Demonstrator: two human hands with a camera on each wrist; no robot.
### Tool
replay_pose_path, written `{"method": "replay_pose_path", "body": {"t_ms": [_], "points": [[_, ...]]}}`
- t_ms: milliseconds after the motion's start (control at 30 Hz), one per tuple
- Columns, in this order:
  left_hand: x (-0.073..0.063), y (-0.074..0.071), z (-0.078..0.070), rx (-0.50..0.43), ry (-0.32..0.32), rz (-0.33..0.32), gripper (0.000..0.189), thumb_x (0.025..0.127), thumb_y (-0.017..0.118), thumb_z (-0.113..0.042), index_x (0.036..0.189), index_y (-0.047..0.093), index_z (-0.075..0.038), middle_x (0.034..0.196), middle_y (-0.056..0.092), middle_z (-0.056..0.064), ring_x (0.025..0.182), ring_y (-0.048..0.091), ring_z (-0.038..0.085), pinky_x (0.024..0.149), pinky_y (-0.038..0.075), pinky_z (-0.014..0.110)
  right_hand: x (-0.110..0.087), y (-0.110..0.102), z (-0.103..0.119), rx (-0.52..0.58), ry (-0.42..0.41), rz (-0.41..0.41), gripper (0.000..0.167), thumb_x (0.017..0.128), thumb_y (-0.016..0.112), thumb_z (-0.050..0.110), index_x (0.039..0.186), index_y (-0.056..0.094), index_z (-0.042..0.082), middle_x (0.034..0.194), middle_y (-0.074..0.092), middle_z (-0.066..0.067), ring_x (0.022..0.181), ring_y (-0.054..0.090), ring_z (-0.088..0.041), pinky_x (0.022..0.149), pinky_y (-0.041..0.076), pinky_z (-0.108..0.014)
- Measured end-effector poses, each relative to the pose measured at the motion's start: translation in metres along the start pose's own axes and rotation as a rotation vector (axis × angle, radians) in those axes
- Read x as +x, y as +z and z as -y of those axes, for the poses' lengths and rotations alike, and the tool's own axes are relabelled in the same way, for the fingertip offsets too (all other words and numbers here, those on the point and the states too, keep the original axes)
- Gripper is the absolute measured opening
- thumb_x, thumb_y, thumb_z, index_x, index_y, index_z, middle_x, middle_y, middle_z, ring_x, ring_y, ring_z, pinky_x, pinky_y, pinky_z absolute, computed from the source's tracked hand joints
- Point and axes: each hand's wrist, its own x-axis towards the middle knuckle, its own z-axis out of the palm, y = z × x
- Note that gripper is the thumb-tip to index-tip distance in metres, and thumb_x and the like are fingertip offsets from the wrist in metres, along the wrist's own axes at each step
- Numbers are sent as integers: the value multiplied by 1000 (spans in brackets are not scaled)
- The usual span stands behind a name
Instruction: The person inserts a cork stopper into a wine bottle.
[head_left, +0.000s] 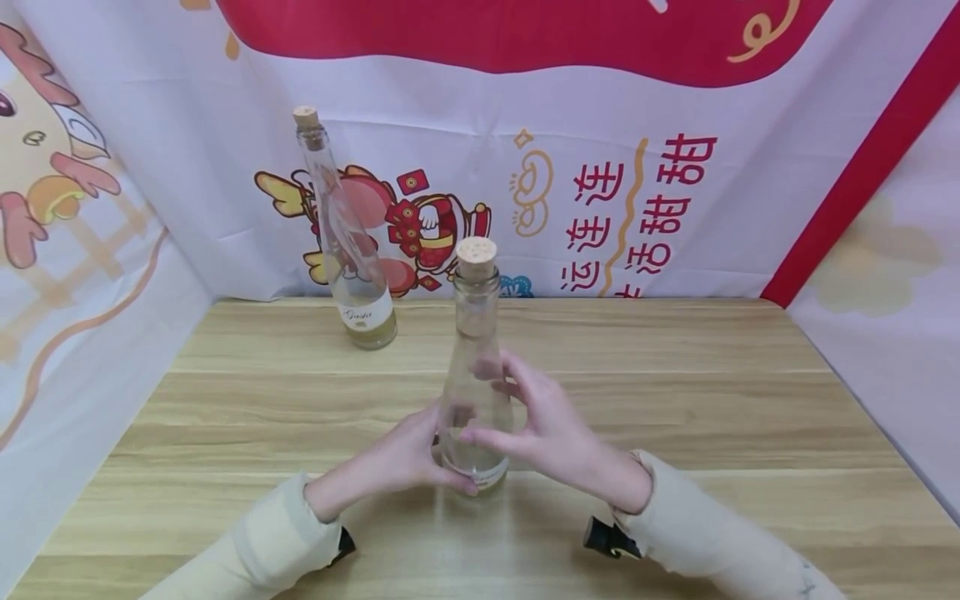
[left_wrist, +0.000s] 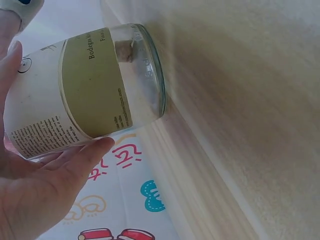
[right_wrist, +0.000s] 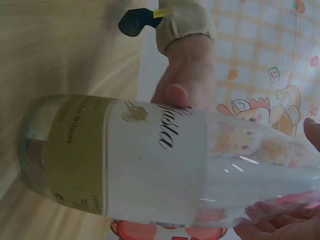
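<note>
A clear glass bottle (head_left: 474, 392) with a cork (head_left: 477, 254) in its mouth stands upright between both hands in the head view. My left hand (head_left: 411, 450) holds it low, thumb across the near side close to the base. Higher up, my right hand (head_left: 553, 425) curves round the right side of the body, thumb in front and fingers behind. A white and olive label (right_wrist: 155, 165) faces the right wrist camera. In the left wrist view the bottle's thick glass base (left_wrist: 150, 75) is close over the wooden table (left_wrist: 240, 125).
A second corked glass bottle (head_left: 360, 283) stands at the back left of the table (head_left: 675, 375). Printed cloth (head_left: 465, 117) hangs along the table's back edge, with more cloth on both sides. Dark straps (head_left: 611, 537) show under the sleeves.
</note>
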Motion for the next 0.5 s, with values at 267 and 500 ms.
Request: {"method": "replay_pose_path", "body": {"t_ms": [267, 500], "points": [[2, 4, -2, 10, 25, -13, 78, 61, 83, -33, 125, 44, -8, 121, 54, 16, 108, 54, 27, 91, 44, 42, -6, 9, -4, -33, 6, -29, 72, 69, 79, 16, 127, 39, 4, 122, 55, -11, 114, 51, -19, 97, 41, -34], [12, 12, -12, 8, 43, 5, 72, 62, 83, -31, 119, 46, -7, 117, 56, 13, 104, 55, 22, 87, 46, 36, -10, 3, -6, 27, -26, -78, 61, 71, 75, 4, 120, 38, -3, 117, 54, -16, 110, 53, -26, 97, 40, -38]]}}
